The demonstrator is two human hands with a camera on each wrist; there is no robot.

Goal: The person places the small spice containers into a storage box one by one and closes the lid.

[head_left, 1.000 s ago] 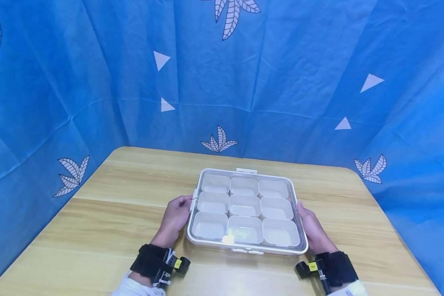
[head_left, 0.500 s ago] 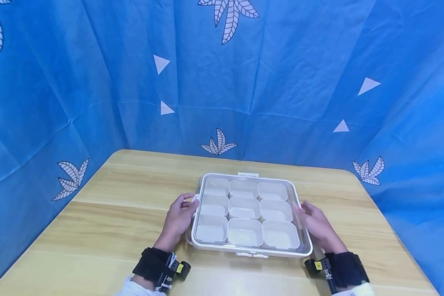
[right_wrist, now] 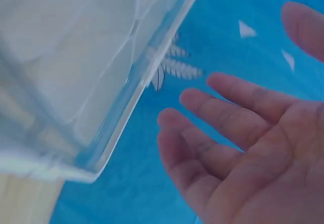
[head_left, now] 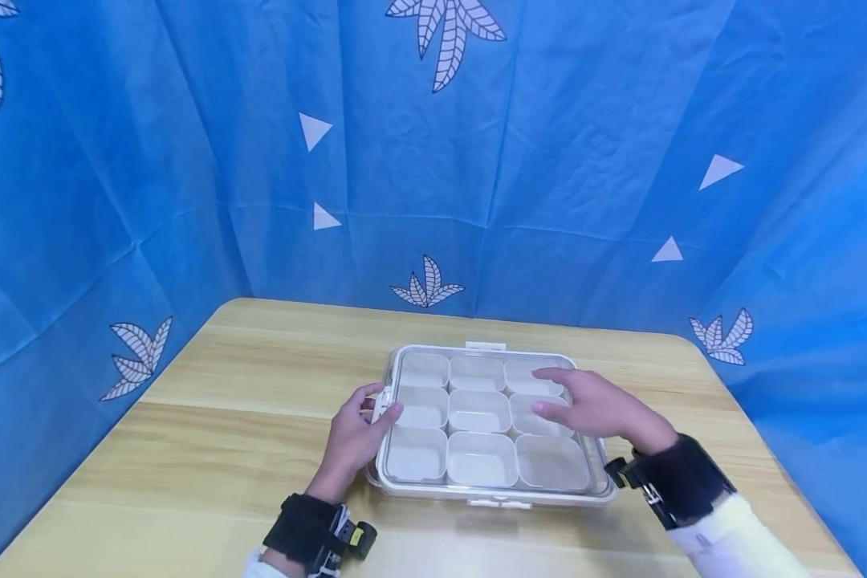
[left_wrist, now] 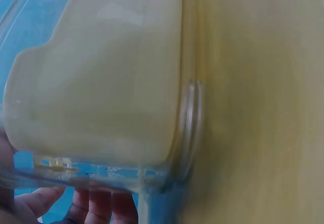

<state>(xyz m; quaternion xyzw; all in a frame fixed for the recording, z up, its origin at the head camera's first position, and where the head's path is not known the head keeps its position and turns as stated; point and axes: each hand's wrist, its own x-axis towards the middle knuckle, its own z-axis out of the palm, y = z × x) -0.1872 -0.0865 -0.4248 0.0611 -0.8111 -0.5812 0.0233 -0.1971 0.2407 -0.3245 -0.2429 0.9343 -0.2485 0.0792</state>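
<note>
A clear plastic storage box point(head_left: 480, 502) lies on the table, its transparent lid framed by a white rim with clip latches. Several white cups point(head_left: 478, 411) stand in rows inside, seen through the lid. My left hand point(head_left: 356, 437) holds the left side by the latch point(head_left: 383, 404), thumb over the rim. In the left wrist view its fingers point(left_wrist: 98, 206) show past the clear end wall. Over the lid's right part is my right hand point(head_left: 596, 409), fingers spread; the right wrist view shows its palm point(right_wrist: 273, 158) apart from the lid's edge, holding nothing.
Pale wooden table top point(head_left: 209, 449) surrounds the box. Blue patterned cloth point(head_left: 419, 160) hangs behind the table and along both sides. Each wrist wears a black strap point(head_left: 682, 482) with a small camera.
My right hand has let go of the box's right side and moved up and inward above the lid. The left thumb has moved onto the rim. The box has shifted slightly right.
</note>
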